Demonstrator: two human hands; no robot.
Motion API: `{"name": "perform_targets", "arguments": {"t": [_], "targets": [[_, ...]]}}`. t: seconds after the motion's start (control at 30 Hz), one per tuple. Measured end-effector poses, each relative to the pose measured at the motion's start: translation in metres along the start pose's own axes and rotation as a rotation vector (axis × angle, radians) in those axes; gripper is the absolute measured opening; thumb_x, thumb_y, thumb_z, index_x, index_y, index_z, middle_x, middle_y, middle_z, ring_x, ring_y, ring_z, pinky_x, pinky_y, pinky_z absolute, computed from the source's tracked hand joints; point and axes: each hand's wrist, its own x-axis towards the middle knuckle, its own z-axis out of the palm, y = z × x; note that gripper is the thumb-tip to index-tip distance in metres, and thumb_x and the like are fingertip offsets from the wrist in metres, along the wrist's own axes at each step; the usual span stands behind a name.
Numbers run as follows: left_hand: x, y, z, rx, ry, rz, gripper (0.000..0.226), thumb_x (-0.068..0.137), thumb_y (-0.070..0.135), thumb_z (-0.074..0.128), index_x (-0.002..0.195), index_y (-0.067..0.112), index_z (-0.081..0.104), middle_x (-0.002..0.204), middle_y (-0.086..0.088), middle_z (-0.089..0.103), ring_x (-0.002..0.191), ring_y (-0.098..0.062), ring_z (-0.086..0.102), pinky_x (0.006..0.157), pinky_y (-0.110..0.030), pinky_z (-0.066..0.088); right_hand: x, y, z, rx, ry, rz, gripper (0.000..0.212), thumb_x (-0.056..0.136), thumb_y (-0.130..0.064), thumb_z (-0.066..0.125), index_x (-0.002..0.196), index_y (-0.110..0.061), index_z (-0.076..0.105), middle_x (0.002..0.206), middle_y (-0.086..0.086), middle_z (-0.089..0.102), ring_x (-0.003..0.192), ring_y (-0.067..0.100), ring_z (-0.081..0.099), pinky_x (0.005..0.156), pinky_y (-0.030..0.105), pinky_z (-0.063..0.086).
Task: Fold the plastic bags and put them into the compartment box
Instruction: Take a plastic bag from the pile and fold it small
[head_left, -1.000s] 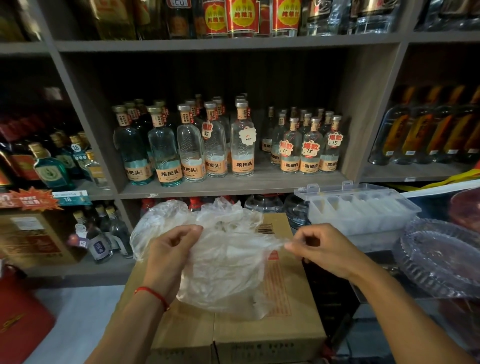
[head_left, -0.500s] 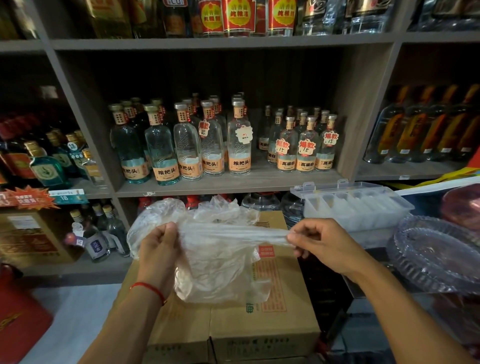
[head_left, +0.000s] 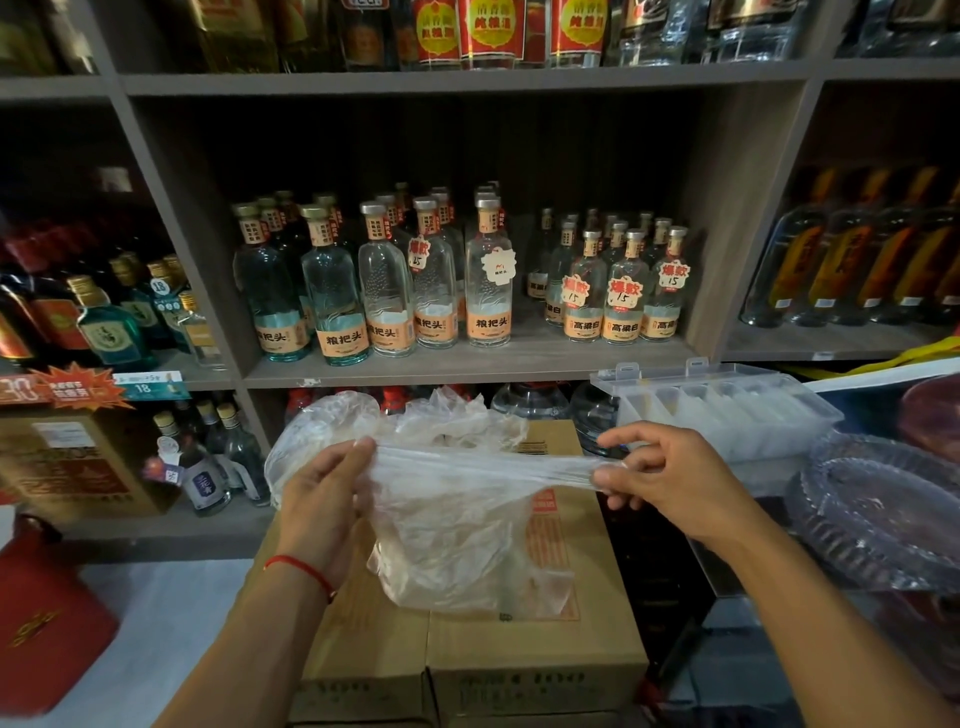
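— How far along are we?

— I'm judging early: my left hand (head_left: 324, 499) and right hand (head_left: 660, 478) are pinching the plastic bag (head_left: 457, 540) taut above the cardboard box (head_left: 540, 639), not yet folding it.

— And the compartment box (head_left: 727, 410)?

— It's sitting open at right, holding pale shapes, possibly folded bags.

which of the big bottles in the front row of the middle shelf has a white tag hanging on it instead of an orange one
The rightmost big bottle in that row. Its hanging tag is white; the bottle to its left wears an orange tag marked 25, and the others show none.
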Motion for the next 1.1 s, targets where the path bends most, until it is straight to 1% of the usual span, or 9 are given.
{"name": "perform_targets", "arguments": {"t": [0.13, 0.3, 0.43, 0.6, 0.73, 0.83, 0.93, 1.0, 1.1], "targets": [[-0.001, -0.004, 0.000, 0.125, 0.039, 0.168, 0.018, 0.094, 0.027, 0.073, 0.092, 0.009, 0.076, 0.071, -0.001, 0.067, 0.057, -0.011, 0.058, 0.054, -0.026, 0.050, 0.001, -0.002, -0.003, 0.138, 0.069, 0.058, 0.031, 0.069, -0.028, 0.085, 0.094, -0.009, 0.079, 0.080, 0.014, 0.079, 0.075, 0.027, 0.078, 0.061, 0.021, 0.059], [0.003, -0.006, 0.002, 0.206, 0.130, 0.237, 0.017, 0.096, 0.031, 0.072, 0.094, 0.015, 0.076, 0.057, 0.007, 0.058, 0.042, -0.006, 0.040, 0.043, -0.020, 0.035, -0.002, -0.006, -0.006, 0.249, 0.105, 0.063, 0.017, 0.075, -0.024, 0.082, 0.087, -0.014, 0.082, 0.083, 0.013, 0.079, 0.072, 0.022, 0.077, 0.060, 0.021, 0.059], [0.002, -0.005, -0.001, 0.289, 0.114, 0.273, 0.016, 0.098, 0.031, 0.070, 0.089, 0.019, 0.075, 0.060, -0.001, 0.062, 0.052, -0.014, 0.048, 0.056, -0.027, 0.044, 0.003, 0.003, -0.004, 0.084, 0.155, 0.055, 0.008, 0.094, -0.013, 0.075, 0.093, -0.018, 0.081, 0.079, 0.005, 0.078, 0.066, 0.012, 0.071, 0.060, 0.020, 0.057], [0.003, -0.015, 0.000, 0.490, 0.138, 0.283, 0.020, 0.099, 0.029, 0.066, 0.083, 0.018, 0.070, 0.053, 0.001, 0.063, 0.039, -0.005, 0.048, 0.040, -0.023, 0.042, 0.010, 0.008, 0.007, -0.184, 0.290, 0.025, 0.021, 0.101, -0.017, 0.066, 0.085, -0.025, 0.077, 0.071, -0.004, 0.073, 0.062, 0.002, 0.066, 0.066, 0.027, 0.052], [0.006, -0.026, 0.000, 0.681, 0.166, 0.217, 0.023, 0.100, 0.033, 0.063, 0.086, 0.016, 0.071, 0.058, -0.003, 0.068, 0.046, -0.011, 0.060, 0.047, -0.030, 0.052, 0.008, -0.004, 0.025, -0.486, 0.396, -0.139, 0.020, 0.105, -0.022, 0.059, 0.122, -0.020, 0.069, 0.104, -0.010, 0.064, 0.089, 0.003, 0.060, 0.083, 0.026, 0.049], [0.001, -0.026, -0.007, 0.760, 0.128, 0.145, 0.031, 0.101, 0.040, 0.060, 0.111, 0.011, 0.067, 0.088, -0.010, 0.074, 0.078, -0.024, 0.071, 0.070, -0.039, 0.060, -0.005, -0.006, 0.041, -0.565, 0.116, -0.331, 0.020, 0.103, -0.027, 0.057, 0.121, -0.029, 0.065, 0.110, -0.018, 0.059, 0.096, -0.003, 0.058, 0.086, 0.019, 0.049], [-0.021, -0.019, -0.026, 1.032, 0.048, 0.413, 0.030, 0.104, 0.036, 0.055, 0.125, 0.015, 0.058, 0.115, -0.001, 0.062, 0.096, -0.018, 0.064, 0.083, -0.034, 0.054, -0.019, 0.004, 0.045, -0.678, -0.269, -0.315, 0.024, 0.103, -0.028, 0.060, 0.104, -0.052, 0.059, 0.107, -0.034, 0.055, 0.103, -0.012, 0.055, 0.086, 0.018, 0.050], [-0.043, -0.015, -0.041, 1.155, -0.147, 0.646, 0.016, 0.102, 0.029, 0.055, 0.115, 0.022, 0.061, 0.114, 0.008, 0.056, 0.089, -0.001, 0.058, 0.075, -0.011, 0.044, -0.024, 0.010, 0.038, -0.677, -0.376, -0.285, 0.036, 0.099, -0.020, 0.064, 0.096, -0.056, 0.059, 0.111, -0.036, 0.055, 0.109, -0.012, 0.053, 0.089, 0.017, 0.048], [-0.067, -0.021, -0.065, 1.247, -0.502, 0.669, 0.024, 0.097, 0.041, 0.054, 0.114, 0.026, 0.063, 0.117, 0.013, 0.054, 0.099, 0.002, 0.055, 0.084, -0.016, 0.047, -0.034, 0.020, 0.032, -0.628, -0.516, -0.265, 0.040, 0.091, -0.025, 0.068, 0.116, -0.055, 0.059, 0.127, -0.037, 0.045, 0.123, -0.012, 0.046, 0.103, 0.016, 0.041]]}}
